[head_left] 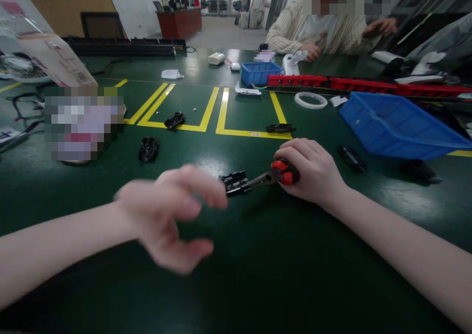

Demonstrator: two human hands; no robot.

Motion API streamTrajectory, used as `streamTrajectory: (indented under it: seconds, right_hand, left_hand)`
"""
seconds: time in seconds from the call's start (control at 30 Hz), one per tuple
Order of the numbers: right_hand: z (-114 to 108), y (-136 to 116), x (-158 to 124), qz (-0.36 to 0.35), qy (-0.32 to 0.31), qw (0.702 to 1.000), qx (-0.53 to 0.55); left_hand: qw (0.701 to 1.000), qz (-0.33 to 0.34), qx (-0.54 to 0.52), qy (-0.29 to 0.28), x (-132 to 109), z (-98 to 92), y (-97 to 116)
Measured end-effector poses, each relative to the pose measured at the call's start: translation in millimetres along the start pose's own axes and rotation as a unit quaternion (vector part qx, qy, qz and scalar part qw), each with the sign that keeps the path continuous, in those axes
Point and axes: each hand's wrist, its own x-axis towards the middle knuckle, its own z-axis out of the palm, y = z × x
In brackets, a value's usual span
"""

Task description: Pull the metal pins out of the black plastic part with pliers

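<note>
My right hand (309,169) is closed round the red and black handles of needle-nose pliers (271,178). Their jaws point left and meet the end of a small black plastic part (235,181); whether they pinch it I cannot tell. To the left of that part is my left hand (177,213), blurred, with thumb and fingers apart and nothing between them. Its fingertips overlap the part's left end in view, and contact is unclear. Farther off lie two black chassis-like pieces (148,149) and a flat black piece (280,128) near the yellow tape.
A blue bin (401,127) stands at right, with black parts (352,158) before it. Behind are a tape roll (310,100), red strips (368,86) and a smaller blue bin (260,73). A bottle (55,54) stands at left. A person in a striped shirt (287,27) sits opposite.
</note>
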Motion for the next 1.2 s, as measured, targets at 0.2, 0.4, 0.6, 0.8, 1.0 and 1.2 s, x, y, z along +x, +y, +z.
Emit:
streamTrajectory:
  seconds: [0.2,0.4,0.6,0.8,1.0,1.2]
  right_hand:
    - [1,-1,-1,0.029,-0.015,0.999,0.001]
    - [-3,-1,-1,-0.017,0.008,1.0,0.021]
    - [-7,2,-5,-0.031,-0.005,0.998,0.052]
    - [-3,2,-5,-0.001,-0.021,1.0,0.007]
    - [-3,-2,-2,0.003,-0.022,1.0,-0.011]
    - [-2,-2,0,0.017,-0.054,0.998,-0.029]
  left_hand:
    - [0.951,-0.06,0.109,-0.282,44,4.7,-81]
    - [0.932,-0.053,0.104,-0.342,59,13.5,-77]
    - [0.936,-0.04,0.093,-0.336,62,24.7,-67]
    - [0.958,-0.118,0.041,-0.26,56,29.4,-55]
    - [0.959,-0.174,0.04,-0.22,54,35.6,-48]
    - [0.957,-0.21,0.031,-0.197,54,38.7,-45]
